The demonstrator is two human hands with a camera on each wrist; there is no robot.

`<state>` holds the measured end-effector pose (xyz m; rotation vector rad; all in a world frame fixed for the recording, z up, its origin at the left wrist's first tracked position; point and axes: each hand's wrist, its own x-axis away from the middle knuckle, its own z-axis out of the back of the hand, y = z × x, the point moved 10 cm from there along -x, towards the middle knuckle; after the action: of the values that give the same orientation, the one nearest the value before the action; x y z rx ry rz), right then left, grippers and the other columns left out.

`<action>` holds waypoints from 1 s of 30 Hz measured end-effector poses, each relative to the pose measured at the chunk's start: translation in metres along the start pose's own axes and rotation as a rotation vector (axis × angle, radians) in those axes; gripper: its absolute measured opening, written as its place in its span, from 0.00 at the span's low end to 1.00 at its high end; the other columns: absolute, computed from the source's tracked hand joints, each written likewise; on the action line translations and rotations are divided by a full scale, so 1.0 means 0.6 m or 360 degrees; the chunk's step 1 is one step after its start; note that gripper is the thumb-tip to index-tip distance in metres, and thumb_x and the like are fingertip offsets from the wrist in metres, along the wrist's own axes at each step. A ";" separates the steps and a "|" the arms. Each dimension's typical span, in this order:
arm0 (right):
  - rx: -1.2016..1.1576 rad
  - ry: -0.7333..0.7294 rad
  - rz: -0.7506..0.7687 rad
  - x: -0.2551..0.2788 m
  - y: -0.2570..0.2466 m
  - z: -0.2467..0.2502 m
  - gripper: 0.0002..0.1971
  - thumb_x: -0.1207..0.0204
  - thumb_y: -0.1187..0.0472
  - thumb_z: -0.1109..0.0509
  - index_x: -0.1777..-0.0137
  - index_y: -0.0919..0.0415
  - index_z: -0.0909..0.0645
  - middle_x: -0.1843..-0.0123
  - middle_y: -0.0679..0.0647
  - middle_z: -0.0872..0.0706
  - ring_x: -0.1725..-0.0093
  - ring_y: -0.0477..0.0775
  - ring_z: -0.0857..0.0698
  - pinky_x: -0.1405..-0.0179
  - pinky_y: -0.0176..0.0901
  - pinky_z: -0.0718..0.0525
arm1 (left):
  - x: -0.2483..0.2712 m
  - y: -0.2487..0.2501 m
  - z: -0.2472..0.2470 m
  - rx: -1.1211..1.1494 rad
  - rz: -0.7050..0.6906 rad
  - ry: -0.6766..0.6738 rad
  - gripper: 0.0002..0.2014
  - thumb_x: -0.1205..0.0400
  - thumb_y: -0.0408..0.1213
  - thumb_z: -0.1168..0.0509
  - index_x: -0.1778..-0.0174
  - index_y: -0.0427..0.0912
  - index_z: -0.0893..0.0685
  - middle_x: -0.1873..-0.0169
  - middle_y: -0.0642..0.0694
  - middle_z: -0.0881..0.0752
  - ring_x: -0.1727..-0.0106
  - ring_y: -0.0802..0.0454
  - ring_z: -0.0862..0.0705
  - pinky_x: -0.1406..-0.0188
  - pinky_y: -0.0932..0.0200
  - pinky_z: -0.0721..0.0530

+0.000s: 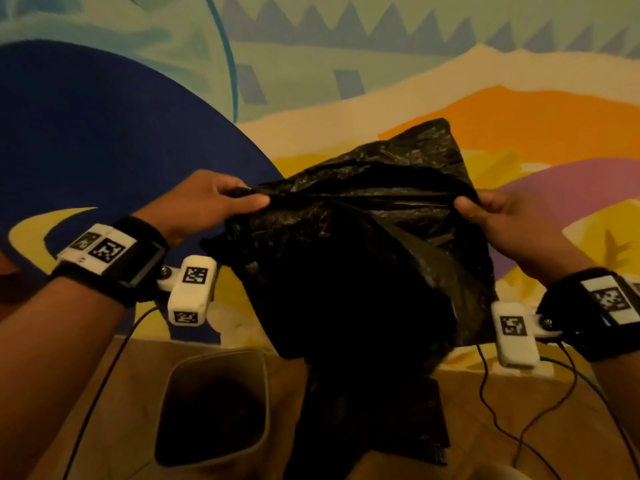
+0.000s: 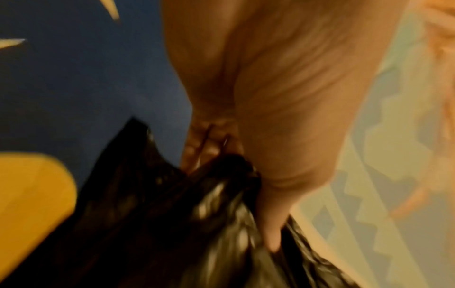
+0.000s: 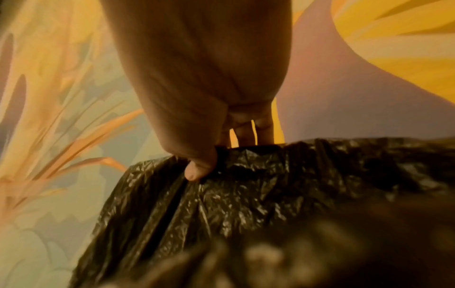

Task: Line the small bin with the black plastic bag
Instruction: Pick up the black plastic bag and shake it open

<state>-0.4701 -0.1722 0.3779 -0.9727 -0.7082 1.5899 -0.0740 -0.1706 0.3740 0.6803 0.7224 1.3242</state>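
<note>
A crinkled black plastic bag (image 1: 363, 258) hangs in the air between both hands, its lower part drooping toward the floor. My left hand (image 1: 221, 199) pinches the bag's upper left edge between thumb and fingers. My right hand (image 1: 485, 211) pinches the upper right edge, pulling the top taut. In the left wrist view the left hand (image 2: 258, 175) grips bunched black bag (image 2: 197, 224). The right wrist view has the right hand (image 3: 204, 152) with its thumb pressed on the bag (image 3: 246, 204). The small grey bin (image 1: 214, 407) stands open on the floor, below and left of the bag.
A colourful painted wall (image 1: 346, 81) rises straight ahead, meeting the wooden floor (image 1: 519, 410) just behind the bin. Thin black cables (image 1: 485, 393) hang from the wrist cameras on both sides.
</note>
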 end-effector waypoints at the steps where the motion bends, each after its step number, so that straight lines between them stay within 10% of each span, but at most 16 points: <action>1: -0.0017 0.0060 0.0008 0.001 -0.004 0.006 0.14 0.10 0.59 0.37 0.34 0.62 0.12 0.41 0.54 0.08 0.44 0.39 0.10 0.55 0.30 0.12 | 0.001 0.010 0.002 -0.0106 -0.0017 -0.0040 0.14 0.22 0.51 0.24 0.51 0.44 0.06 0.52 0.43 0.05 0.47 0.44 0.08 0.41 0.44 0.12; 5: -0.0097 0.0208 0.0004 0.009 -0.004 0.022 0.11 0.11 0.61 0.36 0.36 0.58 0.14 0.60 0.36 0.07 0.61 0.26 0.12 0.64 0.21 0.14 | -0.005 0.040 0.041 -0.0404 -0.0157 0.0116 0.13 0.20 0.48 0.25 0.55 0.40 0.07 0.58 0.36 0.08 0.66 0.52 0.17 0.65 0.56 0.22; 9: 0.0014 0.0264 -0.0077 0.016 -0.004 0.028 0.14 0.14 0.57 0.31 0.32 0.59 0.15 0.49 0.44 0.07 0.37 0.53 0.11 0.39 0.54 0.13 | 0.000 0.064 0.097 -0.0378 -0.0235 0.0614 0.20 0.21 0.55 0.27 0.59 0.37 0.09 0.65 0.37 0.10 0.70 0.54 0.21 0.69 0.59 0.25; 13: 0.0650 0.0513 0.0154 0.037 -0.063 0.042 0.61 0.37 0.37 0.15 0.11 0.49 0.49 0.11 0.55 0.37 0.17 0.63 0.29 0.24 0.70 0.24 | 0.002 0.081 0.035 0.0053 -0.0288 0.0304 0.26 0.20 0.56 0.28 0.56 0.30 0.12 0.53 0.27 0.11 0.59 0.45 0.14 0.56 0.48 0.17; 17: 0.1121 0.0425 0.0809 0.070 -0.199 -0.056 0.77 0.53 0.21 0.21 0.09 0.56 0.54 0.09 0.57 0.42 0.14 0.65 0.36 0.17 0.66 0.34 | 0.022 0.145 -0.055 0.0160 -0.0458 -0.0074 0.13 0.14 0.44 0.31 0.58 0.39 0.09 0.65 0.52 0.07 0.63 0.64 0.11 0.61 0.71 0.16; 21: 0.0920 -0.0209 0.0711 0.056 -0.200 -0.170 0.55 0.46 0.26 0.18 0.19 0.45 0.29 0.30 0.52 0.12 0.33 0.58 0.15 0.39 0.57 0.15 | 0.026 0.181 -0.098 0.0239 -0.0550 -0.0194 0.14 0.16 0.43 0.29 0.53 0.34 0.08 0.63 0.45 0.08 0.64 0.59 0.12 0.63 0.66 0.14; 24: 0.0696 -0.0237 0.0514 0.035 -0.176 -0.173 0.18 0.31 0.42 0.17 0.55 0.57 0.10 0.58 0.55 0.06 0.58 0.55 0.08 0.65 0.54 0.18 | 0.029 0.176 -0.085 0.0331 -0.0526 -0.0068 0.12 0.19 0.45 0.26 0.56 0.37 0.09 0.70 0.51 0.12 0.70 0.62 0.17 0.68 0.69 0.17; 27: 0.0401 0.0028 0.0359 0.016 -0.160 -0.116 0.12 0.25 0.47 0.19 0.58 0.56 0.08 0.59 0.49 0.05 0.60 0.48 0.07 0.58 0.53 0.10 | 0.036 0.141 -0.048 0.0534 -0.0410 0.0215 0.22 0.24 0.56 0.25 0.45 0.40 0.11 0.66 0.50 0.14 0.66 0.59 0.17 0.62 0.61 0.16; 30: 0.0042 0.0170 0.0273 0.003 -0.146 -0.066 0.10 0.23 0.48 0.21 0.51 0.53 0.06 0.52 0.46 0.04 0.52 0.48 0.06 0.45 0.60 0.07 | 0.048 0.095 -0.080 0.0423 -0.0269 0.0051 0.41 0.34 0.66 0.23 0.28 0.53 0.24 0.49 0.53 0.14 0.51 0.58 0.13 0.48 0.57 0.14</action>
<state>-0.3937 -0.1521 0.4322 -1.1145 -0.5402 1.6773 -0.1437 -0.1335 0.3875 0.7923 0.9720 1.0967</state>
